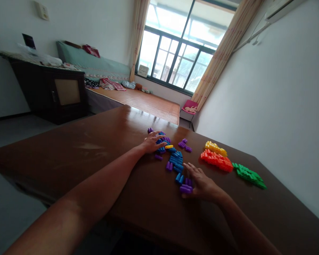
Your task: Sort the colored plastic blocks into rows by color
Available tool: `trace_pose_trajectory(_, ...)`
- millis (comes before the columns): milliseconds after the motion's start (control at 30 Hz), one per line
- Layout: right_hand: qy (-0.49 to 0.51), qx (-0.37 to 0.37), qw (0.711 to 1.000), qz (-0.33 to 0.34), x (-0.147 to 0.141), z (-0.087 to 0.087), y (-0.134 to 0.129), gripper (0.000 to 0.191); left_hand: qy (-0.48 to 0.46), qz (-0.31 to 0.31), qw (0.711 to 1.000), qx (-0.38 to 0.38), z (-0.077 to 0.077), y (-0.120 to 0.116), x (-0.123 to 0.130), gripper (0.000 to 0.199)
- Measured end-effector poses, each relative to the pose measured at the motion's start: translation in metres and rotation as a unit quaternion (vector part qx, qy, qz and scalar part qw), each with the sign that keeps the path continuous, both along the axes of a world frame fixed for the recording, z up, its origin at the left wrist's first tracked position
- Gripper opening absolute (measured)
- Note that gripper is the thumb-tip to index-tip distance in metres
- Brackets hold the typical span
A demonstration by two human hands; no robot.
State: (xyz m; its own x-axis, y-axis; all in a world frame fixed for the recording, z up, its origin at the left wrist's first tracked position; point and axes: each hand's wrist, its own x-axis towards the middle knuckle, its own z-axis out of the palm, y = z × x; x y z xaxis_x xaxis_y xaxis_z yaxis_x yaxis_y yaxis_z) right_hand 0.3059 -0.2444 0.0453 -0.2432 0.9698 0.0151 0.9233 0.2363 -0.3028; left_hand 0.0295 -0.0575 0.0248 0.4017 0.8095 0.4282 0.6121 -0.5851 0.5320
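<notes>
My left hand (152, 142) lies over a loose pile of small ribbed plastic blocks, its fingers spread and touching some of them. Blue blocks (176, 158) run through the middle of the pile, with a single yellow block (169, 146) among them. My right hand (203, 183) rests at the near end, thumb and fingers apart around a few purple blocks (186, 188); its thumb is partly hidden behind them. More purple blocks (184, 144) lie apart to the right of the pile, beyond my right hand. Pieces beneath my left palm are hidden.
On the brown table (77, 156), sorted groups of yellow blocks (216, 148), orange-red blocks (216, 160) and green blocks (249, 175) lie to the right. Past the far edge stand a low bed (154, 104) and a pink chair (189, 105). A dark cabinet (45, 88) is at left.
</notes>
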Motion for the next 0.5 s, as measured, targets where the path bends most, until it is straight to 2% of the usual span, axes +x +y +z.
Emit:
trace_pose_trajectory(100, -0.012, 0.013, 1.000, -0.009, -0.012, -0.008, 0.033, 0.096, 0.086, -0.065, 0.994, -0.026, 0.002, -0.012, -0.001, 0.053)
trace_pose_trajectory(267, 0.027, 0.083, 0.996, -0.026, -0.037, -0.014, 0.097, 0.075, 0.120, -0.046, 0.991, -0.023, 0.006, -0.017, -0.009, 0.048)
trace_pose_trajectory(400, 0.102, 0.093, 0.990, 0.007, -0.060, -0.010, 0.129, 0.055, 0.075, -0.013, 0.997, -0.001, 0.009, -0.012, -0.014, 0.046)
trace_pose_trajectory(500, 0.218, 0.080, 0.973, 0.002, -0.072, -0.003, 0.141, 0.049, -0.010, 0.000, 1.000, 0.026, 0.010, -0.006, -0.016, 0.048)
